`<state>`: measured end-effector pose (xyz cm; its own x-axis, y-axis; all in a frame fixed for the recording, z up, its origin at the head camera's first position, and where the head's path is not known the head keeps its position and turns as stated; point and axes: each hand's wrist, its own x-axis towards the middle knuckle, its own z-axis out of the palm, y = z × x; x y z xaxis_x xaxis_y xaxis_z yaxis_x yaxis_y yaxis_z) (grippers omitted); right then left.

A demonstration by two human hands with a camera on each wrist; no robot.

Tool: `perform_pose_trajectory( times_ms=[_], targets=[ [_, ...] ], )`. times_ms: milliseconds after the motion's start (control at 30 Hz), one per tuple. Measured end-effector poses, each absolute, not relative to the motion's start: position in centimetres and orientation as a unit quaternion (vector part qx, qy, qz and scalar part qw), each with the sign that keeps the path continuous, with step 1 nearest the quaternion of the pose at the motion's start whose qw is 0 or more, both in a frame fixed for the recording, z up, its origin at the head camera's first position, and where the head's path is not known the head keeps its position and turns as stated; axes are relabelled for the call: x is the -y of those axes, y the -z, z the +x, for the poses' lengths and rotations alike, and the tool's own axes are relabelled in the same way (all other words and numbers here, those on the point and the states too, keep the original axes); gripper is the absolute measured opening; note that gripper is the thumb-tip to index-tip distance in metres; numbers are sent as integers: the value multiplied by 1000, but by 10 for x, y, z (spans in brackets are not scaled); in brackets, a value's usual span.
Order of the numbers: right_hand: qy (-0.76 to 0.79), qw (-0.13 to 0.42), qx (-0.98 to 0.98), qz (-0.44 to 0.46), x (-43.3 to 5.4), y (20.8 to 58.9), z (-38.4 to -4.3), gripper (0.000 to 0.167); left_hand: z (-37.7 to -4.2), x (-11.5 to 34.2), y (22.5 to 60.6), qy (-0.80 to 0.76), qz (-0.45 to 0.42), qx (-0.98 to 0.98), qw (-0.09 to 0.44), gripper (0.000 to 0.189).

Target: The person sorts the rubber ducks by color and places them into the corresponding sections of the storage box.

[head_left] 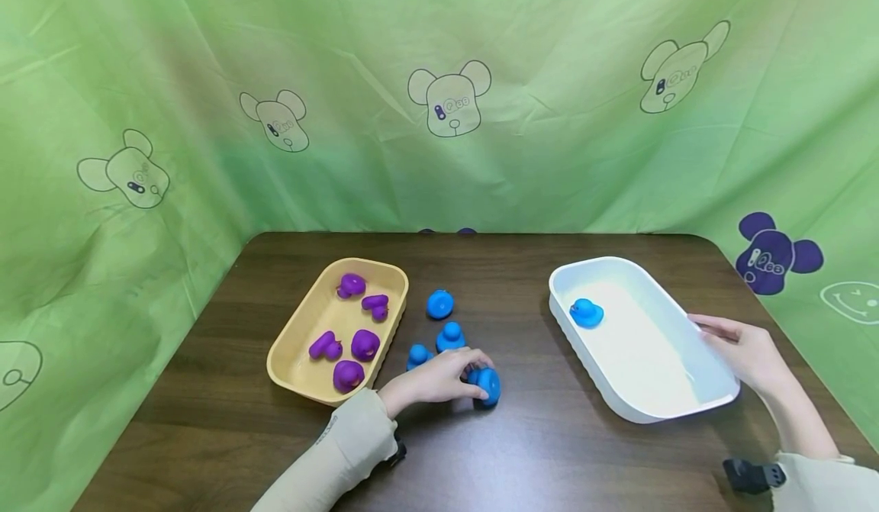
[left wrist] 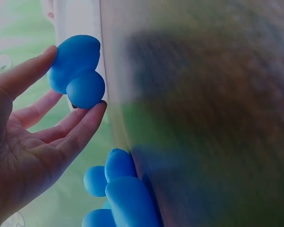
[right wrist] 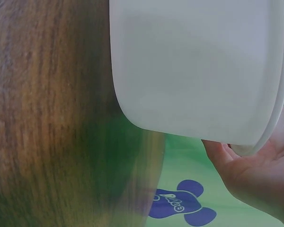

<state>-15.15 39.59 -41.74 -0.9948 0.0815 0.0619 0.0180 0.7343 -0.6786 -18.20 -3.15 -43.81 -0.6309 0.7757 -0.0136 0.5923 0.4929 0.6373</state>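
Note:
My left hand (head_left: 442,375) pinches a blue rubber duck (head_left: 489,386) between thumb and fingertips, over the middle of the table. In the left wrist view the held duck (left wrist: 78,66) shows its round body and smaller head. Beside that hand are more blue ducks: one just behind the wrist (head_left: 419,355), another duck (head_left: 451,337) past the knuckles and a third duck (head_left: 440,304) farther back. My right hand (head_left: 745,352) grips the right side wall of a white tray (head_left: 604,386), which holds one blue duck (head_left: 587,313) near its left wall.
A yellow tray (head_left: 291,329) stands on the left with several purple ducks (head_left: 348,376) in it. The dark wooden table (head_left: 522,451) ends at a green printed curtain (head_left: 357,176) behind and on both sides.

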Motion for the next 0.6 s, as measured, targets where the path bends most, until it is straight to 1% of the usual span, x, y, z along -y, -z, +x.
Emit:
perform_pose_trajectory(
  times_ms=[167,600],
  targets=[
    [-359,45,932,-26,-395,417,-153,32,-182,31,435,-312,402,-847,155,38],
    [-361,48,931,-23,-397,417,-152,32,-185,21,426,-324,402,-845,142,40]
  ],
)
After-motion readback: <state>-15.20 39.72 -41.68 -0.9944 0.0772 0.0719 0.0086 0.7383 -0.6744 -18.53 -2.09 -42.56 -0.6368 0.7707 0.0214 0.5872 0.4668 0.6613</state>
